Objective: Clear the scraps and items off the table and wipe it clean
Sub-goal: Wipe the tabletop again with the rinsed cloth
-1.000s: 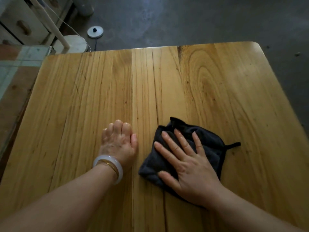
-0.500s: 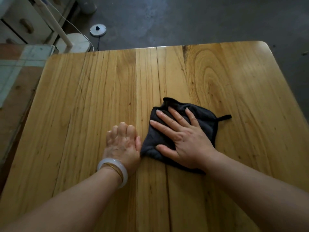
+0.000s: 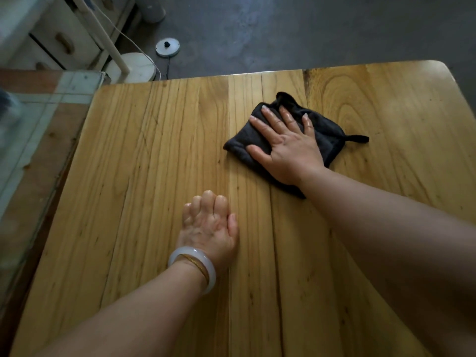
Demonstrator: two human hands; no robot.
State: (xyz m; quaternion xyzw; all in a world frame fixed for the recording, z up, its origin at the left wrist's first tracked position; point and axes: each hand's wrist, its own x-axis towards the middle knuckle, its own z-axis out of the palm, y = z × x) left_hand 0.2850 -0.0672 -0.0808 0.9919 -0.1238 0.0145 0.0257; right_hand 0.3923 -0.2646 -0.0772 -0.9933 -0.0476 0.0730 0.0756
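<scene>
— Over toward the far edge of the tabletop (image 3: 128, 176), what is going on?

— Wiping, I'd say. The dark cloth (image 3: 327, 130) lies flat there, right of the middle, with its little loop sticking out to the right. The right hand (image 3: 288, 148) presses on it with straight, spread fingers. Its grip is open, a flat palm and no pinch.

— And the other one?

— The left hand (image 3: 206, 228) rests on bare wood nearer the person, well apart from the cloth. Its fingers bend loosely, and the grip holds nothing that I can see. It looks like a brace.

— Any scraps left to clear?

— None visible on the wood, so clearing seems done and wiping is the step in hand.

— What does the next move call for?

— Probably steady downward pressure while the cloth is drawn across the other boards. I cannot tell which parts are already wiped. The cloth is bunched at its far edge, so flattening it may help.
</scene>
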